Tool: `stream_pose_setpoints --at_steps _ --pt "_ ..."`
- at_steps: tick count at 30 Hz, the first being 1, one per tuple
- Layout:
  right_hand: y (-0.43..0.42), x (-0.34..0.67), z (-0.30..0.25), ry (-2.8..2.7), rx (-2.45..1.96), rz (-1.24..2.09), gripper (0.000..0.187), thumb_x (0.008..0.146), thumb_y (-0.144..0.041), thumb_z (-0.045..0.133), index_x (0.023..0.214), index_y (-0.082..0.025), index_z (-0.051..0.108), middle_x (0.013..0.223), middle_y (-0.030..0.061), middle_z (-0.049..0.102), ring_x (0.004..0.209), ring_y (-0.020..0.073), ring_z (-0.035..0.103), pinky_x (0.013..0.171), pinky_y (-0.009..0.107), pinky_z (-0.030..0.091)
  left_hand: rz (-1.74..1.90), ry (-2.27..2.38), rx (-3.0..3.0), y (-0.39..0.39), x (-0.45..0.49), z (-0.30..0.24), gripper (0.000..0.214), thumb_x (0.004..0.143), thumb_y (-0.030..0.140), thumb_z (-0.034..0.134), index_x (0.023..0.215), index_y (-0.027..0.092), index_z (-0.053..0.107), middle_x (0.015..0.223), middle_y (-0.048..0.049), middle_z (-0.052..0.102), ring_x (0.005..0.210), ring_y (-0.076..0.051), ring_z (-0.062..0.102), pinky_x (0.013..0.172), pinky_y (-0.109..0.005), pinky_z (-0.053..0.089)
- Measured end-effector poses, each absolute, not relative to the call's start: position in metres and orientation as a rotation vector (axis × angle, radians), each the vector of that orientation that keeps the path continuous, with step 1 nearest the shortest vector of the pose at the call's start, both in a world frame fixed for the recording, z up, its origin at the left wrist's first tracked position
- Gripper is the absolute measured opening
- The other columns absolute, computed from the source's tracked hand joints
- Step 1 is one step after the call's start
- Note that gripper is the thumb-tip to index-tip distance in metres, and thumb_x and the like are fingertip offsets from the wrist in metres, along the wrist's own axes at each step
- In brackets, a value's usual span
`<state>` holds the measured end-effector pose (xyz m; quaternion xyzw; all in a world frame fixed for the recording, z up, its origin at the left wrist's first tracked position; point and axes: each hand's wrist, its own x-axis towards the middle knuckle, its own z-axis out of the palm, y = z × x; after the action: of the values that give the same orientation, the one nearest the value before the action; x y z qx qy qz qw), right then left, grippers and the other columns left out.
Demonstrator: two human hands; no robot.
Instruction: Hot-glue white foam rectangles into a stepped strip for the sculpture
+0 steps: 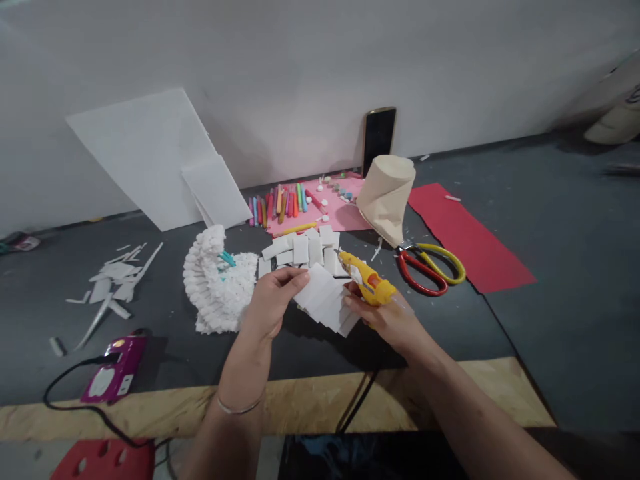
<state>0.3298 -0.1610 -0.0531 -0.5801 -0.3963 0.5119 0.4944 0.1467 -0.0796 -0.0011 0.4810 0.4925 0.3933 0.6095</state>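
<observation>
My left hand (pixel 274 300) pinches the upper left edge of a fanned strip of overlapping white cards (pixel 325 300). On the other side, my right hand (pixel 380 317) holds a yellow glue gun (pixel 373 280), its nozzle pointing up and left; the fingers of that hand also touch the strip's right edge. Behind the strip lie many small white foam rectangles (pixel 301 250), partly overlapping. Left of my left hand stands a white, ruffled, curved piece (pixel 213 287) with small teal bits on it.
Scissors (pixel 425 267) with red and yellow handles lie at right, near red paper (pixel 470 240) and a cream cone-shaped piece (pixel 385 190). Crayons (pixel 285 203) rest on pink paper (pixel 345 217). A phone (pixel 379 137) and white board (pixel 150 157) lean on the wall. A purple power box (pixel 117 370) sits at left.
</observation>
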Motion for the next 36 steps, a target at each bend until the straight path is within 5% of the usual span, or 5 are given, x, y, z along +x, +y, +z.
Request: stream_pose_setpoints --at_steps 36 --pt "-0.1611 0.3303 -0.0528 -1.007 -1.389 1.193 0.032 0.076 -0.045 0.072 0.094 -0.019 0.065 0.073 0.0007 0.062 0.060 0.0143 0.055 0.048 0.026 0.038 0.903 1.134 1.093 -0.0772 0.1454 -0.0050 0.030 0.056 0.038 0.089 0.071 0.016 0.077 0.071 -0.0025 0.071 0.069 -0.012 0.058 0.066 -0.023 0.044"
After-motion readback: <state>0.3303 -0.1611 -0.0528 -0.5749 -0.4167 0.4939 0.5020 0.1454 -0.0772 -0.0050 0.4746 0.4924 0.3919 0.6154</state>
